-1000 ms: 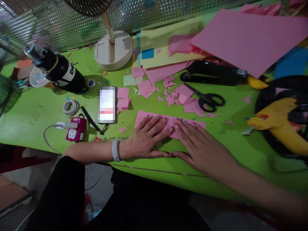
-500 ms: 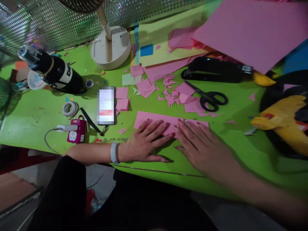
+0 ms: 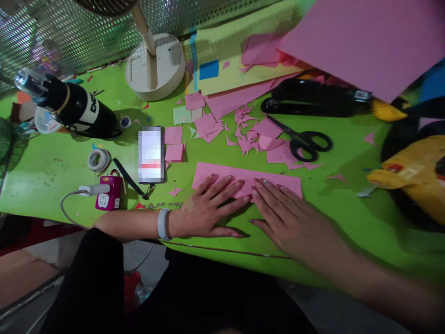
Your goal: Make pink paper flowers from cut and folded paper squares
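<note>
A long strip of pink paper lies flat on the green table before me. My left hand rests palm down with its fingers spread over the strip's lower left part. Over the lower right part, my right hand lies flat, fingers stretched out and close together, thumb apart on the table. Under both hands the strip's near edge is mostly hidden. Just beyond it are black-handled scissors and a heap of pointed pink paper scraps.
At left stand a black bottle, a tape roll, a purple plug adapter and a phone. A fan base is at the back. Rightward lie a black stapler, a large pink sheet and a yellow glue gun.
My right hand has shifted slightly left and down along the strip, its fingers now nearer my left hand. The left hand stays in place. The view has moved a little.
</note>
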Available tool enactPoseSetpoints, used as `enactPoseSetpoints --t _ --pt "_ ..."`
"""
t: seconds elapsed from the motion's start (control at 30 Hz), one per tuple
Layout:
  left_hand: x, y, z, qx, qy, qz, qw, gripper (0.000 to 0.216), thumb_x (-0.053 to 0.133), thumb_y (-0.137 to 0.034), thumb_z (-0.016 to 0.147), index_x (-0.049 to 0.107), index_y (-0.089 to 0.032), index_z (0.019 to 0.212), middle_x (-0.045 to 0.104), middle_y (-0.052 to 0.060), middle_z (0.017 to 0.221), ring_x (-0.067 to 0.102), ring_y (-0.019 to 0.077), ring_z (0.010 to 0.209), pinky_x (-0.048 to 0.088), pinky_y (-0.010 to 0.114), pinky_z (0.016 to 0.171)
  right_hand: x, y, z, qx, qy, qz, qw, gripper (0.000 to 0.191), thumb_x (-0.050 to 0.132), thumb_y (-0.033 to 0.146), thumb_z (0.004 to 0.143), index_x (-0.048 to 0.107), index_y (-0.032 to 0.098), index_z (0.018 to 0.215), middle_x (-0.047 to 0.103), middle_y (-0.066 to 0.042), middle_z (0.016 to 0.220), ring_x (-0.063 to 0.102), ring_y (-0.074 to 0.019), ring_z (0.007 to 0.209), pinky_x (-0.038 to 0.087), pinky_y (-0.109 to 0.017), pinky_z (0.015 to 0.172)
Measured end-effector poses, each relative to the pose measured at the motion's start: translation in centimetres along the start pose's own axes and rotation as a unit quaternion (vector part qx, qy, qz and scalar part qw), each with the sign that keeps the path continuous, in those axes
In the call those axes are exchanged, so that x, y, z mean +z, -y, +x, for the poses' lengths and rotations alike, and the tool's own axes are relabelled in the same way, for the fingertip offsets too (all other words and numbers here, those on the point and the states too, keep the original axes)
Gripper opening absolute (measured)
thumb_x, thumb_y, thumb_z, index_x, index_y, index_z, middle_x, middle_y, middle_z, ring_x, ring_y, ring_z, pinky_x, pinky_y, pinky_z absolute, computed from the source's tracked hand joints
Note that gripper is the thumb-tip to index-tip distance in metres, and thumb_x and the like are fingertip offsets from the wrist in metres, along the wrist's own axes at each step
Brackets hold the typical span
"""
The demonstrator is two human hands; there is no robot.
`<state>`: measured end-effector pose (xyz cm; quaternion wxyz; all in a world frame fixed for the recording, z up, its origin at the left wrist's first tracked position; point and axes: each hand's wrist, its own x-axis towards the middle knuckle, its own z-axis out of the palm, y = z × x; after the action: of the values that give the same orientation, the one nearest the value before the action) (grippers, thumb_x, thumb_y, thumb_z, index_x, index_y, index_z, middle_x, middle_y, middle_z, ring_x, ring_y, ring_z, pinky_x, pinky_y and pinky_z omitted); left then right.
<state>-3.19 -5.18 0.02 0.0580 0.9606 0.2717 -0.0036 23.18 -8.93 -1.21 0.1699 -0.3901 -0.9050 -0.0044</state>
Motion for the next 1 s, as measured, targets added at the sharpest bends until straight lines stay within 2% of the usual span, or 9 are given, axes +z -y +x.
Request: enactPoseSetpoints --t 0.2,0.57,0.63,0.73,0.87,1.0 --pt "-0.6 -0.2 0.2 -0.014 0.028 -0.021 0.999 0.096 0.035 -0.084 0.096 0.024 -0.025 0.171 0.023 0.01 0.178 0.015 0.0326 0.168 0.013 0.056 0.138 0.2 0.1 -0.2 0.011 -0.003 0.014 1.0 0.089 0.058 0.024 0.106 0.002 0.002 0.171 0.048 -0.028 0.16 0.054 -0.0384 0.146 0.05 -0.055 0.116" --pt "0.3 0.3 -0.2 0.004 -0.023 -0.005 1.0 0.097 0.035 -0.083 0.097 0.024 -0.022 0.171 0.022 0.013 0.178 0.014 0.0335 0.168 0.01 0.055 0.137 0.1 0.1 0.4 -0.003 -0.014 -0.012 1.0 0.083 0.056 0.024 0.108 0.009 -0.006 0.169 0.057 -0.031 0.151 0.061 -0.0386 0.139 0.052 -0.054 0.113" --pt "0.4 0.4 -0.3 0.006 -0.042 -0.001 0.999 0.097 0.036 -0.082 0.098 0.022 -0.021 0.171 0.024 0.014 0.178 0.016 0.0336 0.168 0.012 0.055 0.137 0.0 0.0 0.5 -0.001 -0.005 -0.017 1.0 0.079 0.054 0.026 0.108 0.014 -0.006 0.168 0.057 -0.031 0.152 0.061 -0.0381 0.14 0.052 -0.054 0.113" --pt "0.4 0.6 -0.3 0.01 -0.051 0.001 0.999 0.097 0.037 -0.08 0.098 0.019 -0.019 0.172 0.028 0.015 0.176 0.021 0.0348 0.166 0.014 0.055 0.136 -0.1 0.0 0.5 0.012 0.014 -0.014 1.0 0.067 0.051 0.028 0.11 0.031 -0.001 0.166 0.054 -0.027 0.156 0.057 -0.0355 0.145 0.051 -0.052 0.116" --pt "0.3 0.9 -0.2 0.017 -0.051 0.002 0.999 0.098 0.036 -0.08 0.099 0.015 -0.019 0.173 0.036 0.016 0.173 0.03 0.0357 0.163 0.014 0.055 0.135 -0.1 -0.1 0.7 0.017 0.038 -0.017 0.999 0.055 0.05 0.031 0.11 0.053 -0.002 0.153 0.052 -0.027 0.158 0.054 -0.0355 0.147 0.05 -0.051 0.118" --pt "0.0 1.1 0.0 0.016 -0.052 0.004 0.998 0.098 0.035 -0.08 0.099 0.01 -0.021 0.173 0.036 0.015 0.174 0.03 0.0354 0.163 0.011 0.053 0.135 0.0 -0.1 0.9 0.029 0.06 -0.007 0.998 0.055 0.049 0.033 0.11 0.054 -0.002 0.152 0.05 -0.027 0.16 0.052 -0.0352 0.149 0.047 -0.052 0.121"
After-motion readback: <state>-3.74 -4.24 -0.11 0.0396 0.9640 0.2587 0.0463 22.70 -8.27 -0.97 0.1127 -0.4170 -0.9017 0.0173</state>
